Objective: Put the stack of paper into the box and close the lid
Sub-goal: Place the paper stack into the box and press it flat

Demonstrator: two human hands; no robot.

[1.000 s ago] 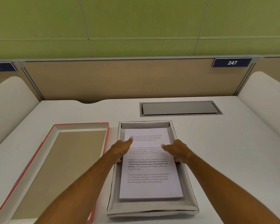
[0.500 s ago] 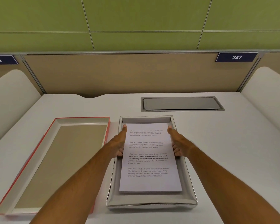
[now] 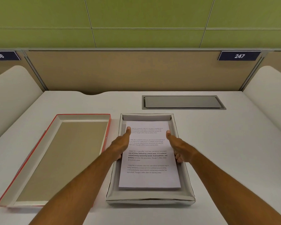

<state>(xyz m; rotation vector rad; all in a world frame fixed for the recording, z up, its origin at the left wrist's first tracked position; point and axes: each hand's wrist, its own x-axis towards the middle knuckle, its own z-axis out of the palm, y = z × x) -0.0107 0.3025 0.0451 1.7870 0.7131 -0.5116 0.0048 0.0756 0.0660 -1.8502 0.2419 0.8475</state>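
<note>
The stack of paper [image 3: 148, 177], white with printed text on top, lies flat inside the open silver-grey box [image 3: 150, 198] in the middle of the desk. My left hand [image 3: 121, 143] grips the stack's left edge, thumb on the top sheet and fingers curled down beside it. On the right edge my right hand [image 3: 178, 147] holds on the same way. The red-edged lid [image 3: 11, 179] lies upside down on the desk to the left of the box, apart from it, with its beige inside facing up.
A grey cable hatch [image 3: 183, 102] is set into the white desk [image 3: 234, 151] behind the box. A beige partition [image 3: 136, 72] closes the back, and rounded white side panels [image 3: 11, 95] flank the desk.
My hands went from hovering over the top sheet to the stack's two side edges, and the thumbs now press on the paper. The stack stays in the box.
</note>
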